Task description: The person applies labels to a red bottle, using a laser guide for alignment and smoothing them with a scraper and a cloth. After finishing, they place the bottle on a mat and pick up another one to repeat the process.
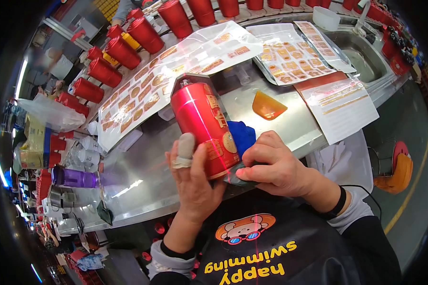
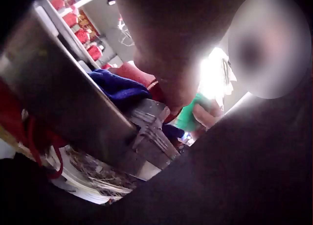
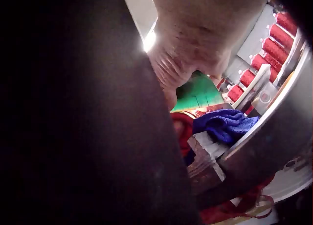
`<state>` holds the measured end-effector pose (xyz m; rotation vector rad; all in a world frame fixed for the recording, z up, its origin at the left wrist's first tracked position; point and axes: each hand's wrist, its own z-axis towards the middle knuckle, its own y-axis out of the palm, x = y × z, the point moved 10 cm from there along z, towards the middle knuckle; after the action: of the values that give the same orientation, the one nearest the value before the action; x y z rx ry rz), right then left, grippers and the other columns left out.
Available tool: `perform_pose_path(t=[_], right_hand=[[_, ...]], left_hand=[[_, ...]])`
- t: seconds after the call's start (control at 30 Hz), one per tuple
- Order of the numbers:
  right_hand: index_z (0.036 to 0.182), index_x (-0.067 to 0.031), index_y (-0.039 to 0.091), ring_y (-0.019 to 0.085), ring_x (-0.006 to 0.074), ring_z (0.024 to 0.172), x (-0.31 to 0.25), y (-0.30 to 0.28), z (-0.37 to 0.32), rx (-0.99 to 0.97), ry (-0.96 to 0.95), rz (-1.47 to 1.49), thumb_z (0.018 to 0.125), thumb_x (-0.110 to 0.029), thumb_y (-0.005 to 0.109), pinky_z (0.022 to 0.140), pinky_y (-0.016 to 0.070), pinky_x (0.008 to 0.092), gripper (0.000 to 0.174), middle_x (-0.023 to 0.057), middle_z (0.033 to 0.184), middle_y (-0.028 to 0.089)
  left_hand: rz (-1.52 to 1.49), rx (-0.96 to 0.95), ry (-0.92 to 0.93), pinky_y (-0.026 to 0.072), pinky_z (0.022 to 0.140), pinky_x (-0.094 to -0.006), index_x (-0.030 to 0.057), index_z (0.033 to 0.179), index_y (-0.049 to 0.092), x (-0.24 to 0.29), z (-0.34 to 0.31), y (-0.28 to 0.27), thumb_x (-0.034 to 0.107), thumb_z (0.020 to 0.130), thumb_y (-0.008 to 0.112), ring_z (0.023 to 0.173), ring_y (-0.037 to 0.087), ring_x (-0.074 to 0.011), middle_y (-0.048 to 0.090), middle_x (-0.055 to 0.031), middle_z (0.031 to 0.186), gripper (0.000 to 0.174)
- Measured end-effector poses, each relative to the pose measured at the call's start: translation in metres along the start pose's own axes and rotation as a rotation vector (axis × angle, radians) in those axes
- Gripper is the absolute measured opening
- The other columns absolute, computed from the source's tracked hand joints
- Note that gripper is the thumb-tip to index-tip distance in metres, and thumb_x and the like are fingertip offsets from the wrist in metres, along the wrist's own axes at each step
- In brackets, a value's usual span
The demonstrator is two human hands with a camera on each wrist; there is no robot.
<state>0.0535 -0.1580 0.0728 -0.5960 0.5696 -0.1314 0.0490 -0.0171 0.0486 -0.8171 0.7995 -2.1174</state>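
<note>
A shiny red bottle [image 1: 202, 128] with gold print lies tilted in a dark angular holder in the head view. My left hand [image 1: 195, 178] grips its lower left side; one finger wears a beige cover. At the bottle's base, my right hand [image 1: 280, 166], fingers curled, pinches a flat green piece [image 3: 200, 94], which shows best in the right wrist view. A bunched blue cloth [image 1: 242, 135] lies beside the bottle, between it and my right hand. The left wrist view shows the cloth [image 2: 120, 88] by a metal bracket [image 2: 151, 127].
Sticker sheets [image 1: 145, 90] spread behind the bottle, with more on a tray [image 1: 290, 57]. An orange wedge-shaped piece [image 1: 268, 105] lies on the steel table [image 1: 152, 190]. Red bottles [image 1: 145, 34] line the back and left. A sink [image 1: 361, 57] is at right, a purple cup [image 1: 73, 177] at left.
</note>
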Motion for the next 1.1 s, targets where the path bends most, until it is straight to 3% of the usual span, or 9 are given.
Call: perform_pose_path(t=[0.17, 0.3, 0.47, 0.6, 0.7, 0.83, 0.97, 1.0, 1.1], right_hand=[[0.089, -0.0122, 0.069, 0.052, 0.0210, 0.076, 0.005, 0.003, -0.004, 0.013, -0.013, 0.031, 0.068, -0.003, 0.076, 0.073, 0.0378, 0.0367, 0.024, 0.0013, 0.086, 0.056], [0.087, -0.0158, 0.064, 0.053, 0.0206, 0.083, 0.004, 0.005, -0.003, -0.027, 0.002, 0.041, 0.070, -0.009, 0.075, 0.076, 0.0371, 0.0370, 0.021, 0.0002, 0.089, 0.054], [0.088, -0.0161, 0.064, 0.053, 0.0205, 0.084, 0.005, 0.004, -0.003, -0.024, -0.015, 0.044, 0.068, -0.008, 0.075, 0.076, 0.0370, 0.0370, 0.024, 0.0001, 0.089, 0.054], [0.089, -0.0161, 0.064, 0.053, 0.0208, 0.084, 0.006, 0.004, -0.006, -0.003, -0.016, 0.051, 0.067, -0.008, 0.075, 0.076, 0.0371, 0.0374, 0.025, 0.0003, 0.090, 0.054], [0.089, -0.0163, 0.064, 0.053, 0.0208, 0.084, 0.005, 0.003, -0.003, -0.022, -0.013, 0.058, 0.066, -0.008, 0.075, 0.076, 0.0372, 0.0377, 0.026, 0.0003, 0.090, 0.053], [0.089, -0.0160, 0.064, 0.052, 0.0213, 0.083, 0.007, 0.003, -0.004, -0.017, -0.023, 0.063, 0.067, -0.008, 0.075, 0.076, 0.0372, 0.0382, 0.026, 0.0005, 0.090, 0.054], [0.085, -0.0146, 0.063, 0.052, 0.0221, 0.080, 0.007, 0.002, -0.004, -0.008, -0.034, 0.065, 0.072, -0.008, 0.075, 0.075, 0.0371, 0.0384, 0.018, 0.0009, 0.088, 0.054], [0.083, -0.0141, 0.063, 0.052, 0.0222, 0.080, 0.007, 0.003, -0.004, -0.024, -0.031, 0.061, 0.074, -0.008, 0.075, 0.075, 0.0374, 0.0383, 0.016, 0.0012, 0.087, 0.055], [0.088, -0.0135, 0.067, 0.052, 0.0231, 0.080, 0.010, 0.003, -0.006, -0.020, -0.050, 0.073, 0.066, -0.009, 0.077, 0.077, 0.0379, 0.0382, 0.025, 0.0015, 0.088, 0.056]], left_hand=[[0.000, 0.006, 0.092, 0.0244, 0.114, -0.0568, -0.0027, 0.136, 0.043, -0.001, -0.001, 0.010, 0.020, 0.081, 0.075, 0.133, 0.041, -0.0463, 0.043, -0.0249, 0.143, 0.068], [-0.280, 0.048, -0.100, 0.0233, 0.115, -0.0550, -0.0038, 0.139, 0.038, -0.021, -0.014, 0.006, 0.021, 0.081, 0.076, 0.135, 0.038, -0.0453, 0.041, -0.0246, 0.145, 0.074], [0.091, -0.146, 0.089, 0.0209, 0.115, -0.0555, -0.0039, 0.140, 0.036, 0.007, 0.009, 0.009, 0.025, 0.083, 0.075, 0.136, 0.036, -0.0450, 0.036, -0.0295, 0.146, 0.075], [-0.176, 0.048, -0.064, 0.0299, 0.112, -0.0442, -0.0057, 0.142, 0.033, -0.023, -0.016, 0.008, 0.030, 0.089, 0.070, 0.136, 0.039, -0.0377, 0.040, -0.0246, 0.144, 0.074], [-0.380, -0.024, -0.290, 0.0277, 0.113, -0.0477, -0.0054, 0.141, 0.034, -0.040, -0.028, 0.018, 0.037, 0.085, 0.073, 0.133, 0.039, -0.0426, 0.038, -0.0267, 0.144, 0.081], [0.161, -0.164, 0.016, 0.0240, 0.115, -0.0488, -0.0052, 0.142, 0.033, 0.003, 0.009, 0.006, 0.040, 0.084, 0.073, 0.134, 0.037, -0.0444, 0.036, -0.0294, 0.145, 0.084], [-0.094, -0.001, -0.018, 0.0261, 0.114, -0.0524, -0.0065, 0.144, 0.033, -0.014, -0.009, 0.008, 0.033, 0.087, 0.071, 0.137, 0.034, -0.0474, 0.033, -0.0309, 0.149, 0.079], [-0.263, 0.016, -0.177, 0.0284, 0.113, -0.0526, -0.0085, 0.144, 0.031, -0.031, -0.020, 0.013, 0.032, 0.089, 0.068, 0.137, 0.034, -0.0479, 0.033, -0.0322, 0.148, 0.078], [-0.352, -0.049, -0.231, 0.0270, 0.113, -0.0512, -0.0090, 0.144, 0.029, -0.037, -0.025, 0.020, 0.033, 0.089, 0.069, 0.137, 0.035, -0.0474, 0.034, -0.0334, 0.146, 0.081]])
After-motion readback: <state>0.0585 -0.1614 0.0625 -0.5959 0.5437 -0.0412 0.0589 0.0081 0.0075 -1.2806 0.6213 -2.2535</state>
